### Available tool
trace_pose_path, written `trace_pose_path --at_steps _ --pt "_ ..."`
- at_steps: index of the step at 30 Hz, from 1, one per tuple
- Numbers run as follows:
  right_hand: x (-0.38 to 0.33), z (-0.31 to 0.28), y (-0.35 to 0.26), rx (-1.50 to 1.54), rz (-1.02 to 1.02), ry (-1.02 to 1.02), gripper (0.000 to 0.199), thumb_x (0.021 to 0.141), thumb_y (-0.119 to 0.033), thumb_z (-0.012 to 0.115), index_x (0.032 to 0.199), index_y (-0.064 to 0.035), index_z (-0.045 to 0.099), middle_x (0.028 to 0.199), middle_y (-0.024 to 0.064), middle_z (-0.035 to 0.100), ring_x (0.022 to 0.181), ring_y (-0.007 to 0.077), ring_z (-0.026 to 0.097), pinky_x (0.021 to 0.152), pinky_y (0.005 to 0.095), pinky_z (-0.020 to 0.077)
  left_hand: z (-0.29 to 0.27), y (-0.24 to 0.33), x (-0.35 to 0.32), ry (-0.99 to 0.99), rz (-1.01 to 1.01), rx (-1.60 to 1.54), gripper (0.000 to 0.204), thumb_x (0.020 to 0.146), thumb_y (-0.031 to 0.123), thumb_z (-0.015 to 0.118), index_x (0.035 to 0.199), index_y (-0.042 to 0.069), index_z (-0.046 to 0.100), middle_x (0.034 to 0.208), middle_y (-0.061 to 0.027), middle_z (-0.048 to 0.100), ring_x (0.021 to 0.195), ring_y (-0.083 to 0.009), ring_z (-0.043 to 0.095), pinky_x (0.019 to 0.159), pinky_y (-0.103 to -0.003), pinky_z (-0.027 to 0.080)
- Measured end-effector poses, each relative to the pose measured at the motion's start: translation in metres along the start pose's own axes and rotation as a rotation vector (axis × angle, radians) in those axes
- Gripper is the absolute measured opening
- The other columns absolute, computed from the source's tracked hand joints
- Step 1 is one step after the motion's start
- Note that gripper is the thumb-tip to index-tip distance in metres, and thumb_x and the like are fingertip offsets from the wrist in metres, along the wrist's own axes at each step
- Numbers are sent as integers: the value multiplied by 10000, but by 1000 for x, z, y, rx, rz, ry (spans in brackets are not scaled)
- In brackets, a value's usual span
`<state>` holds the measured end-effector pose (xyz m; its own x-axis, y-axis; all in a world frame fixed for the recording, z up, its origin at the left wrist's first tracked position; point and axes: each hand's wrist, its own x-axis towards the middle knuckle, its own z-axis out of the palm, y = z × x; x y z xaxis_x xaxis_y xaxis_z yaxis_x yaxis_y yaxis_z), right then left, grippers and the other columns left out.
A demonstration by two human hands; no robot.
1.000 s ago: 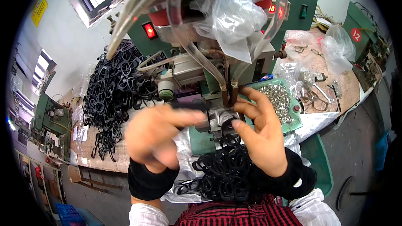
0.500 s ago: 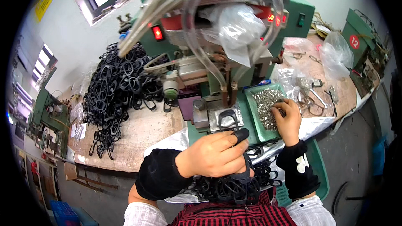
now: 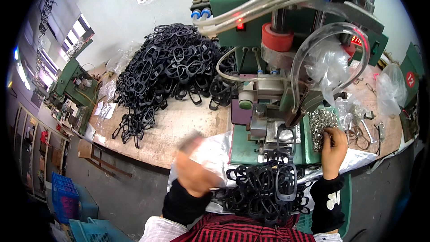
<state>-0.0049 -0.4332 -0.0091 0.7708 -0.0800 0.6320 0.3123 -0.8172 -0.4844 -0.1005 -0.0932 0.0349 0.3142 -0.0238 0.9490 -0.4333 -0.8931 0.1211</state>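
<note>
My left hand (image 3: 195, 168) is smeared by motion over the table's front edge, left of the press, and its fingers cannot be made out. My right hand (image 3: 334, 145) is at the green tray (image 3: 309, 145), thumb and fingers curled together in the small shiny metal parts (image 3: 321, 123); what they pinch is too small to tell. A black plastic spectacle-like frame (image 3: 286, 135) lies on the metal bed under the press (image 3: 293, 101). Below it, another black frame (image 3: 285, 192) rests on a heap of the same frames (image 3: 251, 179) in front of me.
A large pile of black frames (image 3: 174, 58) covers the table's back left. Right of the tray lie a wrench (image 3: 370, 132) and a clear plastic bag (image 3: 391, 89). Clear hoses (image 3: 264, 13) arch across the press. A blue crate (image 3: 64, 197) stands on the floor at left.
My left hand has swung left, away from the press and the frames it was at. My right hand stays at the tray of metal parts. The view has turned left.
</note>
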Motion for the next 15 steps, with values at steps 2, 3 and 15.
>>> trace_pose_path --at_steps 2,3,15 --pt "-2 -1 1 115 93 7 119 828 7 634 943 4 665 944 148 665 901 325 622 833 385 475 0 -36 22 246 -326 19 157 869 90 680 1006 25 640 1085 -131 642 962 -280 619 851 -372 488" --pt "-2 -1 1 159 123 8 125 832 10 629 951 4 669 939 147 665 893 318 624 826 379 476 4 -53 32 141 -354 111 131 857 49 663 986 35 648 1035 -117 655 962 -277 612 865 -359 472" --pt "-5 -3 -6 312 258 -36 152 847 -18 664 987 40 666 918 89 682 858 161 633 791 283 491 182 -161 -21 -556 -874 479 296 760 286 753 898 48 644 940 -151 673 911 -369 659 745 -476 530"
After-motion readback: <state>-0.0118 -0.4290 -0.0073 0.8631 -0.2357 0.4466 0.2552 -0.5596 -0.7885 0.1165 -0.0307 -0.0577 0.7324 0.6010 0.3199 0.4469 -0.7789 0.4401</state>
